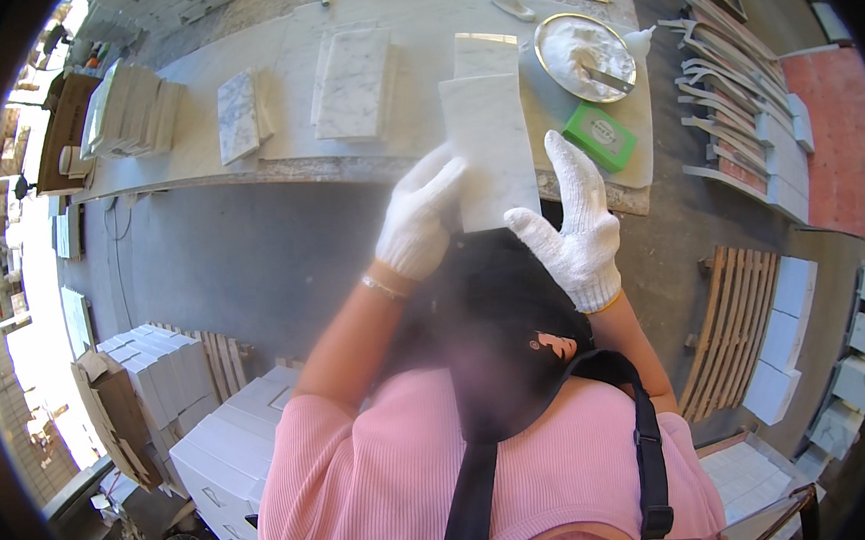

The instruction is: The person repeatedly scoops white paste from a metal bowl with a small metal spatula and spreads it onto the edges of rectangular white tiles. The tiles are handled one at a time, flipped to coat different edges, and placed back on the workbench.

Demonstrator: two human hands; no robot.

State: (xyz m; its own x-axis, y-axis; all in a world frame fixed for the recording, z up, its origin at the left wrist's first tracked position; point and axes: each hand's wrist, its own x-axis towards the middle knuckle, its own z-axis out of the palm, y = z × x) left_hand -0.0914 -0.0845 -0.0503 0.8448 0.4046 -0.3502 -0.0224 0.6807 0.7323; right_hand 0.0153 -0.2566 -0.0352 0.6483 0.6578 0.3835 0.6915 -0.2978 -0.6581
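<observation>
Head view: one marble tile (pixel 492 150) is in work, I'd judge mid-handling, not yet set down; can't tell which of the other pieces are done and which are left. Those sit on the worktop (pixel 285 90): tile stack (pixel 131 110) at the left end, small tile group (pixel 238 118) near the front edge, middle stack (pixel 352 83) right of that, all clear of the hands. Bowl of white paste (pixel 572 44) is toward the right end, green box (pixel 600 137) near the front right corner. The tile lies between the hands, lower end past the front edge, upper end overlapping another tile (pixel 485 51). Left hand (pixel 421 216): fingers together, tips at its left edge, pinch unclear. Right hand (pixel 580 225): thumb and fingers spread, thumb over the lower right corner, contact unclear
</observation>
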